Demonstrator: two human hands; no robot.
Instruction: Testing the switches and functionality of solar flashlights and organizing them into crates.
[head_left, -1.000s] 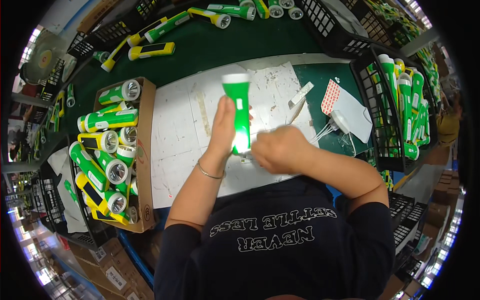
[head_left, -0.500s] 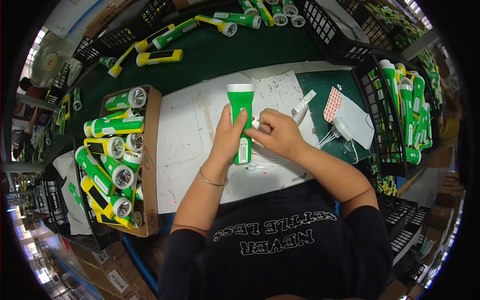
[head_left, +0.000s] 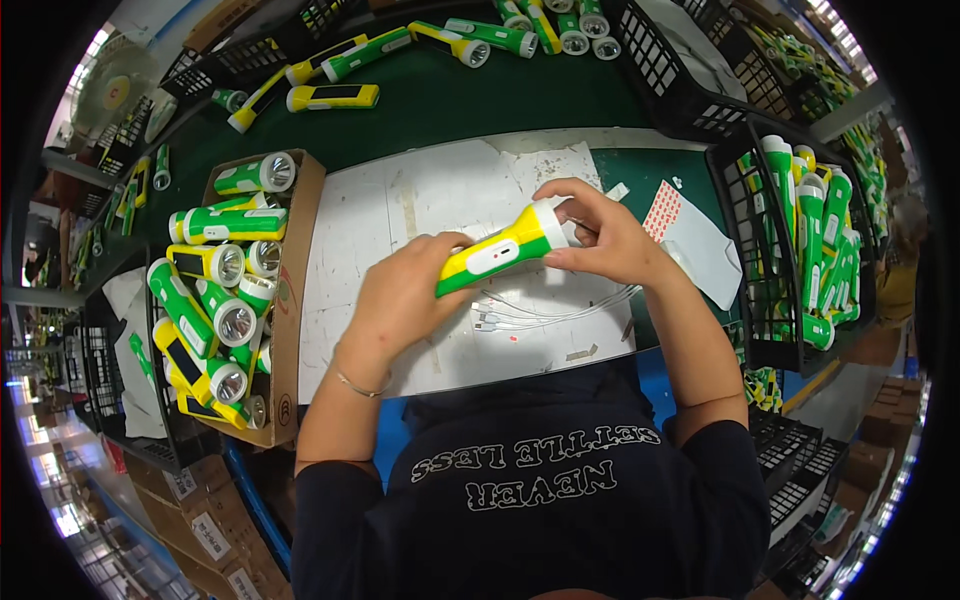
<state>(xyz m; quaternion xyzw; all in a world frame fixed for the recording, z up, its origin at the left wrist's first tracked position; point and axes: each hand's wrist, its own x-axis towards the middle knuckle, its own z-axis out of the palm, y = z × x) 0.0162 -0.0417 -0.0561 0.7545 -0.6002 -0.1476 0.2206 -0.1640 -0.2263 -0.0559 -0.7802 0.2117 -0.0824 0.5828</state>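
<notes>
A yellow and green flashlight with a white head is held at a slant above the white work board. Its side with a white oval panel faces up. My left hand is wrapped round the tail end. At the white head, my right hand grips with thumb and fingers, the lens end lying inside its curl. White charging cables lie on the board below the flashlight, their plugs near its middle.
A cardboard box of flashlights stands at the left. At the right is a black crate of flashlights, with a sticker sheet beside the board. Several loose flashlights lie along the green table's far side.
The flashlight has swung from upright to a slant, head toward the right, and rolled to show its yellow side and panel. My right hand has gone onto its head.
</notes>
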